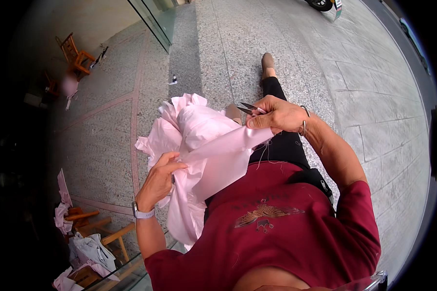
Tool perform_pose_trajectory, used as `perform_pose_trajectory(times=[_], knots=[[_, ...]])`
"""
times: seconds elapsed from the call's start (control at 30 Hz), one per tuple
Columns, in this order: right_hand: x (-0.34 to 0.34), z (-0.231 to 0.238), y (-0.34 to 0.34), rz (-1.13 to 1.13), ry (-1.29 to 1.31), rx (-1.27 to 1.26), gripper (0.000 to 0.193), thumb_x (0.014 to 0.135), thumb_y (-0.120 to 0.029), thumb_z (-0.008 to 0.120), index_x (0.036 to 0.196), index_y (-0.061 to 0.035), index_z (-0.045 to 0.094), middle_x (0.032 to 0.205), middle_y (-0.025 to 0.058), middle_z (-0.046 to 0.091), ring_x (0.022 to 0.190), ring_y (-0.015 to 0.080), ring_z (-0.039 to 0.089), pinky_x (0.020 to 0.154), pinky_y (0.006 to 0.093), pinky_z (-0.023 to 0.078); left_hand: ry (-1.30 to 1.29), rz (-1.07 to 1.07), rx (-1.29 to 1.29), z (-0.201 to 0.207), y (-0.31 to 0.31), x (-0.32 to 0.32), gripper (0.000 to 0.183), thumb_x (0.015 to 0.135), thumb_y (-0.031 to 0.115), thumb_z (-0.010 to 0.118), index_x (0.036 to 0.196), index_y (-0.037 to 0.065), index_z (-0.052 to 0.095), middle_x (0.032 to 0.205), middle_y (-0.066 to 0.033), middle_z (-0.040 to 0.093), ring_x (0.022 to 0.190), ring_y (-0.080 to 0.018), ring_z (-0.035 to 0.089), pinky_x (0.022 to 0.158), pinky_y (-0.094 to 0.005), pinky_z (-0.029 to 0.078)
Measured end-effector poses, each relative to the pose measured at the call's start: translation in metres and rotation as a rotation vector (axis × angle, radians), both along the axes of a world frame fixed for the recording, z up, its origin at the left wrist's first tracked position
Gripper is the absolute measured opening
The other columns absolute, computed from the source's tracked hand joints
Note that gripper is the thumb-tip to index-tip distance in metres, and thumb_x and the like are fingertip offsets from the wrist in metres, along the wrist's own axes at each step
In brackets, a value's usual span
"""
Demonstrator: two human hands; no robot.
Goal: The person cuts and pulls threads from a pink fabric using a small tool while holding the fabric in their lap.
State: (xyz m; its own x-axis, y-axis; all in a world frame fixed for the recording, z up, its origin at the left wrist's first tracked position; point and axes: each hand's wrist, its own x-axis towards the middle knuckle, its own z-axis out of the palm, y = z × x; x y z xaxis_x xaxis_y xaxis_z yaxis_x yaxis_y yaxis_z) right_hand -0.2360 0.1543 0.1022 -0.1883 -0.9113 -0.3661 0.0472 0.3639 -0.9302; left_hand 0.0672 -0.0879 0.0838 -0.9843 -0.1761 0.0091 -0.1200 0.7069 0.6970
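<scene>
A pale pink garment [199, 145] is bunched across my lap and hangs down past my knees. My left hand [160, 177], with a watch on its wrist, pinches a fold of the cloth at its lower left. My right hand [277, 116] grips the other end of a stretched strip of the same cloth and also holds small metal thread snips [247, 107], blades pointing left. Loose threads dangle below the right hand. I wear a dark red shirt and black trousers, one leg stretched out on the pavement.
Grey stone pavement [277, 48] spreads ahead and to the right. A glass wall [155, 19] runs along the left. Wooden chairs [94, 233] with more pink and white cloth stand at lower left; another wooden chair [75, 53] stands at upper left.
</scene>
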Motion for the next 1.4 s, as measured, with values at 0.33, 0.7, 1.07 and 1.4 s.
perform_pose_trajectory(times=[0.33, 0.7, 1.07, 1.4], knots=[[-0.003, -0.010, 0.020, -0.136, -0.122, 0.071, 0.019, 0.092, -0.023, 0.073, 0.088, -0.0049, 0.069, 0.070, -0.0067, 0.058, 0.056, 0.0022, 0.047, 0.045, 0.0219, 0.032, 0.481, -0.053, -0.269, -0.025, 0.103, -0.089, 0.041, 0.072, 0.000, 0.075, 0.110, 0.005, 0.061, 0.114, -0.0125, 0.055, 0.108, -0.0321, 0.056, 0.095, -0.0437, 0.043], [-0.001, -0.010, 0.028, -0.176, -0.161, 0.029, 0.022, 0.095, -0.025, 0.070, 0.087, -0.0047, 0.068, 0.063, -0.0079, 0.048, 0.048, 0.0017, 0.033, 0.041, 0.0230, 0.020, 0.592, 0.120, -0.633, -0.066, 0.110, -0.105, 0.040, 0.071, 0.004, 0.076, 0.107, 0.008, 0.060, 0.120, -0.0111, 0.052, 0.114, -0.0293, 0.052, 0.102, -0.0532, 0.036], [-0.012, -0.022, 0.034, -0.081, 0.215, -0.011, 0.021, 0.098, -0.021, 0.064, 0.091, -0.0010, 0.068, 0.068, -0.0034, 0.056, 0.061, 0.0058, 0.047, 0.052, 0.0265, 0.039, 0.651, 0.108, -0.220, -0.045, 0.102, -0.101, 0.021, 0.082, -0.007, 0.062, 0.101, 0.001, 0.057, 0.114, -0.0165, 0.062, 0.107, -0.0365, 0.062, 0.092, -0.0429, 0.051], [0.039, 0.009, 0.029, -0.105, 0.676, -0.419, 0.032, 0.085, -0.021, 0.078, 0.106, 0.0004, 0.065, 0.101, 0.0111, 0.067, 0.081, 0.0212, 0.065, 0.067, 0.0341, 0.050, 0.519, 0.197, -0.069, -0.016, 0.106, -0.096, 0.018, 0.084, -0.006, 0.064, 0.099, -0.001, 0.056, 0.089, -0.0143, 0.061, 0.079, -0.0306, 0.062, 0.073, -0.0370, 0.050]])
